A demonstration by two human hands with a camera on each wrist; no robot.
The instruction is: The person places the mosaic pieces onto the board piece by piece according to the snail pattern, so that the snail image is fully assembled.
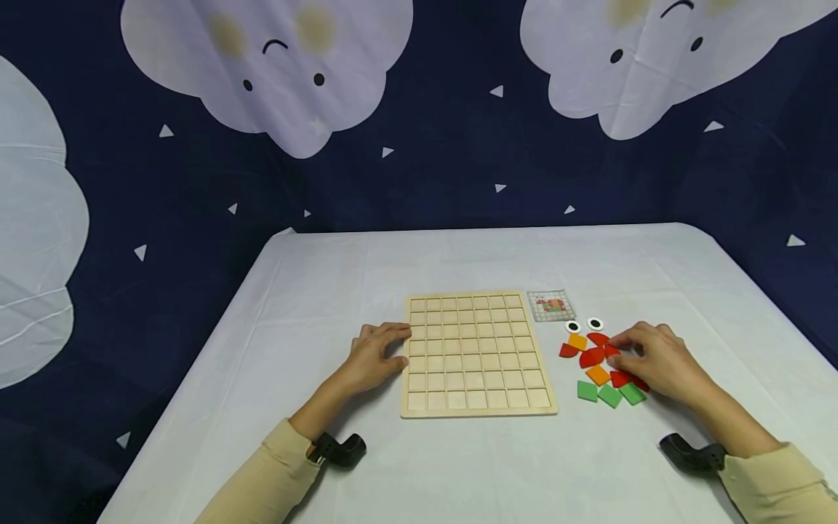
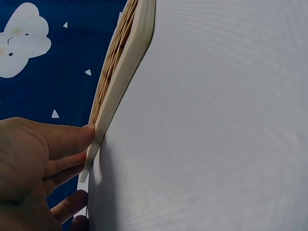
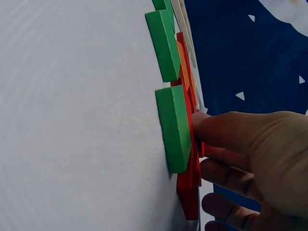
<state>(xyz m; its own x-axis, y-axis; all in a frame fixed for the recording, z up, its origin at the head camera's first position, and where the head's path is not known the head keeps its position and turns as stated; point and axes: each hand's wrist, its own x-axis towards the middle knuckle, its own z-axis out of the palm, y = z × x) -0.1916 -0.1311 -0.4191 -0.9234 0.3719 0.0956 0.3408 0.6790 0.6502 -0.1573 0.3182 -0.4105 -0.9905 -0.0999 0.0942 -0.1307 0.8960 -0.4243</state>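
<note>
A shallow wooden grid board point(image 1: 478, 356) with rows of square cells lies flat on the table. My left hand point(image 1: 373, 356) touches its left edge with fingers and thumb fairly straight. To the right of the board, my right hand point(image 1: 661, 360) is over a group of flat coloured pieces. Its thumb and index finger pinch a red rounded piece point(image 1: 612, 351). Around it lie more red pieces point(image 1: 592, 357), orange squares point(image 1: 598, 375) and several green squares point(image 1: 609, 396). In the right wrist view, a green square point(image 3: 173, 130) partly hides the red pieces behind it.
A small gridded picture card point(image 1: 551, 306) lies beside the board's upper right corner. Two white discs with black pupils point(image 1: 572, 327) sit just below the card. White cloth covers the table point(image 1: 314, 291), and a dark blue cloud-patterned curtain point(image 1: 445, 182) hangs behind it.
</note>
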